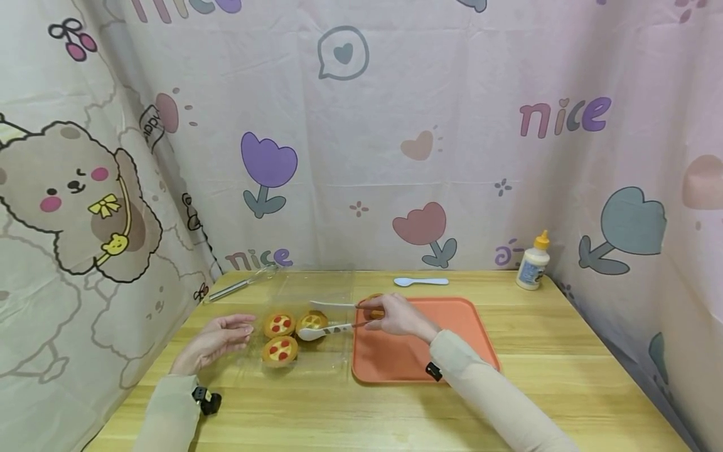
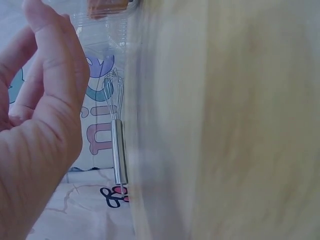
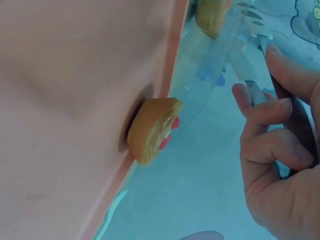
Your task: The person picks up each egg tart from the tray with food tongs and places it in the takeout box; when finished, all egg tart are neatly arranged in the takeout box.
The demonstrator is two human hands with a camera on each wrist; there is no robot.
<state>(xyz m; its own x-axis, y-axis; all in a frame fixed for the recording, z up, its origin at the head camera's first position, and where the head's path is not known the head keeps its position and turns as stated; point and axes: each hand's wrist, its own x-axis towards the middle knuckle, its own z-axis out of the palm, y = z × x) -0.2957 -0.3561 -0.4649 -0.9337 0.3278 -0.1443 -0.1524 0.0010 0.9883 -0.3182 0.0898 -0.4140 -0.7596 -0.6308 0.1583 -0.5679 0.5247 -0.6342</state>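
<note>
My right hand (image 1: 398,314) grips a pair of food tongs (image 1: 340,328), its two arms spread and pale tips pointing left. The tips reach over a clear plastic box (image 1: 330,371) holding three small tarts with red and yellow tops, including a front tart (image 1: 279,351) and a right-hand tart (image 1: 312,319) beside the lower tip. Under the right hand, another tart (image 3: 154,131) sits near the edge of the orange tray (image 1: 420,361). My left hand (image 1: 217,339) hovers at the box's left side, fingers loosely bent around nothing.
A whisk (image 1: 240,285) lies at the back left, partly behind the box's raised clear lid (image 1: 316,284). Behind the tray is a light blue spoon (image 1: 420,282). A glue bottle (image 1: 533,263) with a yellow cap stands at the back right, near the curtain (image 1: 361,125).
</note>
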